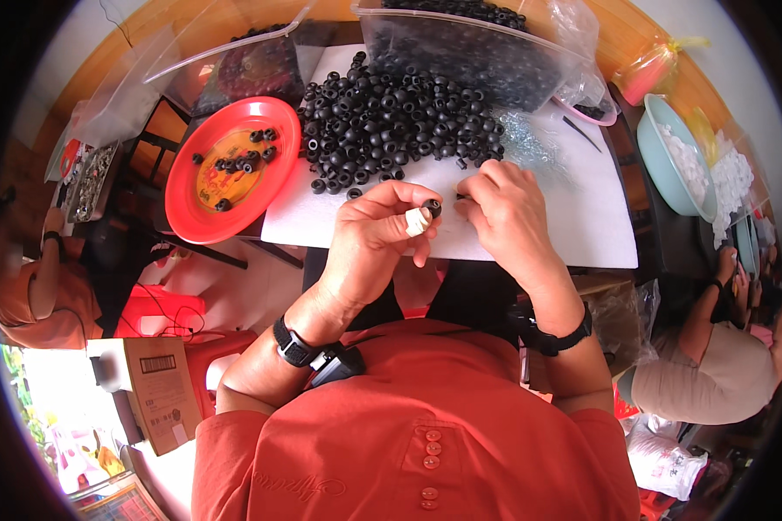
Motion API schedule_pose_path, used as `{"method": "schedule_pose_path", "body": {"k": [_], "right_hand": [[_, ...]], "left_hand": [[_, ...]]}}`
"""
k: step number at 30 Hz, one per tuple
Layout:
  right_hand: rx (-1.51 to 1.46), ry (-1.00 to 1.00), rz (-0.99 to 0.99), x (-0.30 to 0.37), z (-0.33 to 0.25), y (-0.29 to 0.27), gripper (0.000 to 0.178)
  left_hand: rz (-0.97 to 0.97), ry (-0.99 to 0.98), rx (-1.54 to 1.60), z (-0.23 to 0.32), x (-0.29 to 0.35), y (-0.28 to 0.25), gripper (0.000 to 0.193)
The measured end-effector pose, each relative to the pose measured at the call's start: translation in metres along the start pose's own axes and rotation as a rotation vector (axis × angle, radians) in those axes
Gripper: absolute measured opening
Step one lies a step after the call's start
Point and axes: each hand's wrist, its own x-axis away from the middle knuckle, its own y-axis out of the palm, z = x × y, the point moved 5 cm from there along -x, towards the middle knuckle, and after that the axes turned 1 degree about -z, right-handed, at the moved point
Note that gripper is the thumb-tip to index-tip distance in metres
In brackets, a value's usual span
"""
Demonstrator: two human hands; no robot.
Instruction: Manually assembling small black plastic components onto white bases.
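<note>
My left hand [361,239] pinches a small round black part [432,207] with a hole in its end, between thumb and forefinger. White tape [418,222] wraps the thumb. Just to the right, my right hand [506,213] is closed in a pinch; a tiny dark thing shows at its fingertips, too small to name. Both hands are above the near part of a white work sheet [595,208]. Beyond them lies a big heap of similar black parts [400,122]. Small clear, shiny pieces [534,148] are scattered to the heap's right.
At left, a red plate [182,191] carries several black parts. Clear plastic bins [460,61] stand behind the heap. A thin dark tool [581,134] lies at the sheet's right. Farther right is a pale blue basin [665,165] with white pieces. Other people [704,369] sit at both sides.
</note>
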Motion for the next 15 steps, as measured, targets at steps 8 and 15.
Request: {"method": "schedule_pose_path", "body": {"k": [8,15], "right_hand": [[0.120,0.042,0.079,-0.003,-0.003,0.009,0.005],[0.235,0.004,0.064,-0.003,-0.005,0.010,0.008]], "left_hand": [[0.029,-0.001,-0.073,0.002,0.001,0.005,0.017],[0.039,-0.008,-0.081,0.002,-0.001,0.006,0.017]]}}
